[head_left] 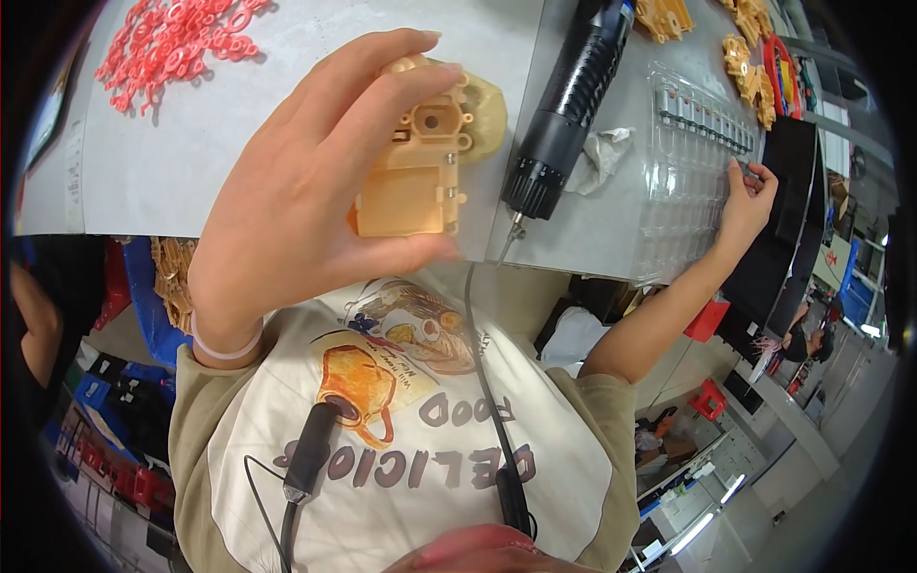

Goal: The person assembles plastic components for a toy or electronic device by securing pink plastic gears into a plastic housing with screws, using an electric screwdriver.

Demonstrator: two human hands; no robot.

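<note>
My left hand [296,181] is closed round a yellow plastic housing [411,196], held up over the table's near edge. The housing has a rectangular recess, a small hole and screw lugs along its side. A pale yellow rounded piece [487,119] shows behind it; whether the two are joined I cannot tell. At the right, my right hand [745,205] has its fingertips pinched at the edge of a clear plastic tray [680,191]. A row of small metal cylinders [702,116] lies in the tray's far pockets. What the fingertips hold is too small to make out.
A black electric screwdriver [564,115] points toward me between my hands, beside a crumpled white tissue [602,158]. Pink plastic rings [181,48] lie far left, more yellow parts [750,76] far right. A blue bin [143,286] stands below left. Another person's arm [36,320] shows leftmost.
</note>
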